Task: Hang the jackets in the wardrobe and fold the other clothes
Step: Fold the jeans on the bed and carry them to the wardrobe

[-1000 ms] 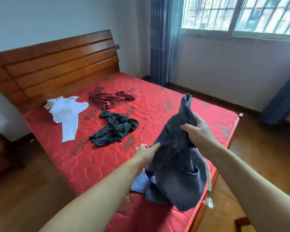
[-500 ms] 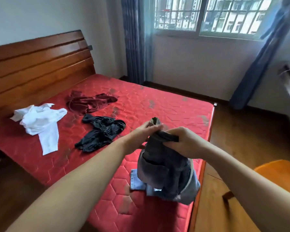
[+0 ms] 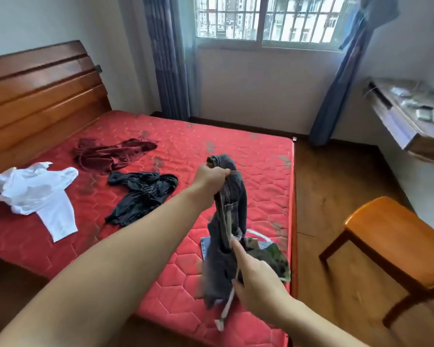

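— Where's the grey garment (image 3: 229,204)?
— Hanging above the red mattress (image 3: 176,249), near its right edge; the left hand (image 3: 211,177) has its grip closed round the top.
— The right hand (image 3: 257,279)?
— Forefinger out, its grip pinching the white drawstring (image 3: 227,306).

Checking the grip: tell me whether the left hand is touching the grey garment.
Touching. The head view shows the left hand gripping the grey garment at its bunched top, lifting it above the bed.

Head view, down over bed (image 3: 161,246)
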`<state>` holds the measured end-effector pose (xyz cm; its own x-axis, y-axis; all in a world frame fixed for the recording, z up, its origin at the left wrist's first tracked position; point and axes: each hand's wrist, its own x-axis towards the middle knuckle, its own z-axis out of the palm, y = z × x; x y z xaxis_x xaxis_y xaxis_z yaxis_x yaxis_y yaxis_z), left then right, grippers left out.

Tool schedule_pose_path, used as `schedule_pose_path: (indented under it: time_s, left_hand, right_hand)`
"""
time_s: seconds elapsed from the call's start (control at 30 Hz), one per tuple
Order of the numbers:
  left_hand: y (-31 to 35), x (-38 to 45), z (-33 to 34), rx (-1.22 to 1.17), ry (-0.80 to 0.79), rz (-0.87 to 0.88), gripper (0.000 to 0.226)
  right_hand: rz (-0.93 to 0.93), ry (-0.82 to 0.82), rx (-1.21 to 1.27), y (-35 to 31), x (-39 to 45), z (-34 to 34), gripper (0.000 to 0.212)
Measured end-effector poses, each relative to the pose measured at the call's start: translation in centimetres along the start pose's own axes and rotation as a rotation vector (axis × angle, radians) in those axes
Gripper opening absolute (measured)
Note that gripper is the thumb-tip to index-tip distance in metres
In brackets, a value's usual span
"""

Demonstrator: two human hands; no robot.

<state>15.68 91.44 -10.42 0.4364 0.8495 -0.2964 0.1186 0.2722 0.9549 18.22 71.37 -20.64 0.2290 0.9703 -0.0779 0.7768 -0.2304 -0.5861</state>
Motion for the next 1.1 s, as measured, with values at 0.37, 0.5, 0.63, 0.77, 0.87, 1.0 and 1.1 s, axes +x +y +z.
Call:
schedule_pose_path:
  time_s: [0.37,0.5,0.63,0.77,0.87,1.0,1.1]
  left_hand:
    - [7.1,-10.9,1.4,-0.196,0.044,0.186,0.011]
    - [10.4,-12.7,1.1,-0.248,-0.01,0.265,0.016]
    - [11.7,-12.8,-0.9,-0.21,-0.018,0.301,0.014]
    - [11.1,-10.4,-4.9,-0.139,0.004,0.302,0.016]
    - [9.7,-7.8,-7.2,-0.119,-0.026,0.273,0.012]
    - [7.5,-2.1,-11.1,0.333,-0.075,0.445,0.018]
    - [5.1,2.4,-15.4,0.799,-0.18,0.516,0.019]
  right_hand:
    - [0.339,0.355,0.304,-1.8,-7.2,5.2,0.052]
    - [0.393,0.399,0.618,-4.2,-6.2,4.8,0.085]
    - [0.489,0.379,0.698,-4.9,-4.9,4.2,0.029]
    - [0.484,0.327,0.782,-3.8,-4.1,1.4,0.046]
    - [0.454,0.34,0.707,-4.1,-1.5,-0.3,0.042]
    - [0.436,0.42,0.533,-4.5,3.6,-0.9,0.049]
    - [0.403,0.351,0.225,-4.3,6.4,-1.3,0.047]
